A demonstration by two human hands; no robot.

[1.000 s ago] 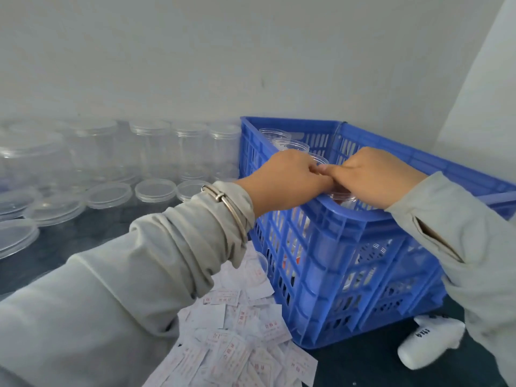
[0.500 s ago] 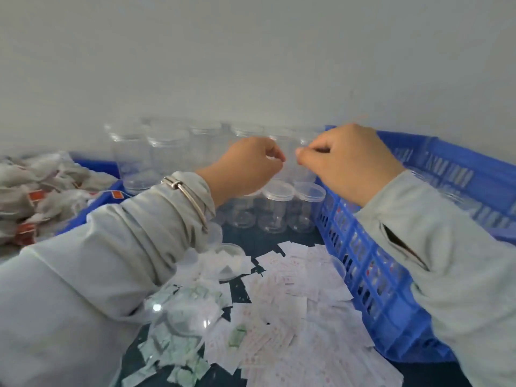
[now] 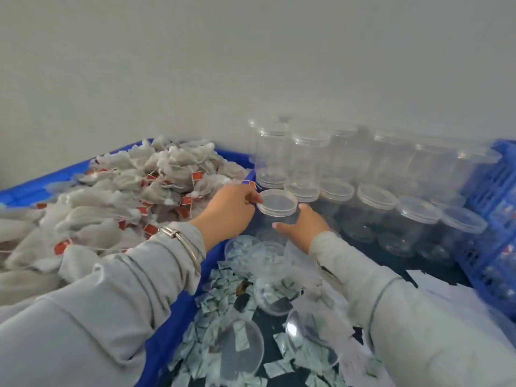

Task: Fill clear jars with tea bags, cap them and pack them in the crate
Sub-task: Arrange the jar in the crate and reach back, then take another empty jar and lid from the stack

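Now both hands grip one capped clear jar: left hand at its lid, right hand round its body.

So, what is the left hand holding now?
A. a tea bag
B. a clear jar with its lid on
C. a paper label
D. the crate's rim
B: the left hand pinches the lid rim of a clear jar, while the right hand cups the jar's side; the tea bags lie untouched in their bin.
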